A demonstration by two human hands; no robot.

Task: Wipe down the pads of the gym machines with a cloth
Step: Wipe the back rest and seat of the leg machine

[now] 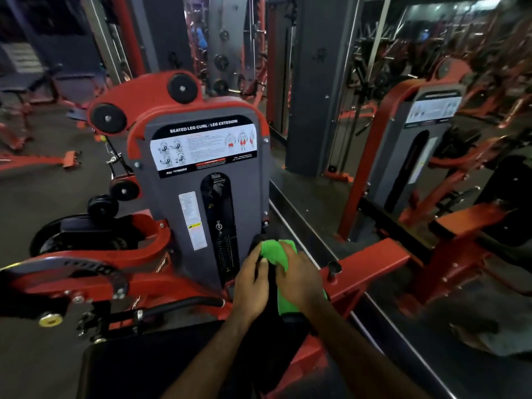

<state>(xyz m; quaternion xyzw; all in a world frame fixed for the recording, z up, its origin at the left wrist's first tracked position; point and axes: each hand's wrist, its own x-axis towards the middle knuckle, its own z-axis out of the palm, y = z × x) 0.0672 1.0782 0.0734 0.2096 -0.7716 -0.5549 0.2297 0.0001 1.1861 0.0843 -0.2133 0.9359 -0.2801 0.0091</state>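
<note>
A bright green cloth (277, 251) is bunched over a dark roller pad (272, 279) on a red and grey seated leg curl / leg extension machine (201, 174). My right hand (300, 279) lies on top of the cloth and grips it against the pad. My left hand (252, 283) rests beside it on the pad, fingers reaching the cloth's left edge. A strip of green shows below my right wrist. A black seat pad (138, 367) fills the lower part of the view, partly hidden by my forearms.
A large wall mirror (431, 139) stands close on the right and reflects the machine and me. A red frame bar (371, 266) runs right from the pad. More red gym machines and weight plates stand on the dark floor at left and behind.
</note>
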